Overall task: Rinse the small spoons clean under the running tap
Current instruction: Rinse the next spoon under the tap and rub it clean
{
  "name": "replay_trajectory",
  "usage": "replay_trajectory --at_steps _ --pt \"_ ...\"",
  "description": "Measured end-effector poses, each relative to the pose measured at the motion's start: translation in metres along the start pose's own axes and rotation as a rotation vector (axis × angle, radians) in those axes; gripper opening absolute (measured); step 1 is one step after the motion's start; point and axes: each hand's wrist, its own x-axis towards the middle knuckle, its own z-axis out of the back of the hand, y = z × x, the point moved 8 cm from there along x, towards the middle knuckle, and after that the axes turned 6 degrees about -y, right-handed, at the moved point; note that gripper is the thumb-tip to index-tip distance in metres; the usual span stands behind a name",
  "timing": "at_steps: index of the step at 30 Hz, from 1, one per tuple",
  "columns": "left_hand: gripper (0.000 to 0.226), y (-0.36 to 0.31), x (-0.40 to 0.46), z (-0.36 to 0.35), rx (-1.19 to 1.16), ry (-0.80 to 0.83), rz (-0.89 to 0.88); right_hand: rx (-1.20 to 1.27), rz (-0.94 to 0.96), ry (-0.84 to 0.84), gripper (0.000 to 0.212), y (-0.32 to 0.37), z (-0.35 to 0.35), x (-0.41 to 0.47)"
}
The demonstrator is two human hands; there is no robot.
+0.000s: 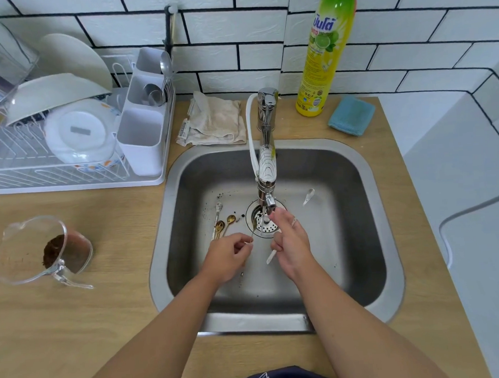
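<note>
Under the tap (267,184), left hand (227,256) pinches 1 spoon (253,231).

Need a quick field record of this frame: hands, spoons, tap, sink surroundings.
left hand: pinches a thin spoon handle, its bowl toward the drain
right hand: holds a white spoon, fingers at the nozzle
tap: over the drain; flow hard to make out
loose spoons: several on the sink floor left of the drain, one clear spoon to the right
sink: dark specks on floor
counter: jug, rack, cloth, soap bottle, sponge
</note>
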Motion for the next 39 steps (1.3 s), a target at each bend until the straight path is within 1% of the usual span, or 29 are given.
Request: replay_trajectory --at_steps 3,9,12,13,16,17,19,20,22,25,28,30,32,35,36,39 --pt "0.014 -0.005 -0.002 0.000 -0.081 0.010 -0.028 -0.094 -0.010 0.007 0.012 -0.002 -0.002 -0.002" --pt "0.010 -0.005 -0.005 -0.001 -0.131 0.034 -0.028 -0.146 -0.015 0.029 0.013 -0.003 -0.005 -0.004" --pt "0.008 -0.007 -0.005 -0.002 -0.136 0.042 -0.038 -0.195 0.018 0.042 0.009 -0.003 -0.007 -0.005" --pt "0.007 -0.008 -0.005 -0.002 -0.137 0.045 -0.043 -0.232 0.031 0.045 0.011 -0.003 -0.007 -0.005" --pt "0.008 -0.009 -0.007 -0.003 -0.136 0.073 -0.049 -0.308 0.091 0.062 0.025 -0.004 -0.007 -0.006" --pt "0.009 -0.010 -0.008 -0.004 -0.130 0.082 -0.053 -0.315 0.117 0.055 0.024 -0.003 -0.007 -0.005" --pt "0.009 -0.014 -0.008 -0.004 -0.095 0.075 -0.074 -0.358 0.162 0.018 0.014 0.001 -0.004 -0.002" --pt "0.007 -0.016 -0.008 -0.002 -0.075 0.058 -0.084 -0.382 0.178 0.012 0.015 0.002 -0.003 0.000" --pt "0.006 -0.018 -0.008 -0.001 -0.097 0.038 -0.061 -0.408 0.171 0.030 0.019 0.002 -0.005 0.002" --pt "0.010 -0.019 -0.009 -0.002 -0.207 0.038 0.016 -0.427 0.143 0.075 0.020 0.002 -0.010 0.002" --pt "0.011 -0.023 -0.012 -0.002 -0.229 0.031 0.017 -0.473 0.142 0.072 0.015 0.006 -0.013 0.005" --pt "0.012 -0.025 -0.013 -0.001 -0.259 0.023 0.036 -0.499 0.127 0.108 0.014 0.007 -0.016 0.004" --pt "0.012 -0.026 -0.014 -0.001 -0.286 0.034 0.056 -0.499 0.128 0.139 0.006 0.008 -0.018 0.002" --pt "0.013 -0.032 -0.015 -0.001 -0.257 0.059 0.039 -0.499 0.153 0.112 0.007 0.011 -0.016 0.002" --pt "0.013 -0.033 -0.016 -0.001 -0.256 0.060 0.039 -0.503 0.146 0.117 0.010 0.011 -0.016 0.002" --pt "0.012 -0.032 -0.014 0.002 -0.290 0.050 0.067 -0.523 0.105 0.179 0.013 0.009 -0.022 0.000"
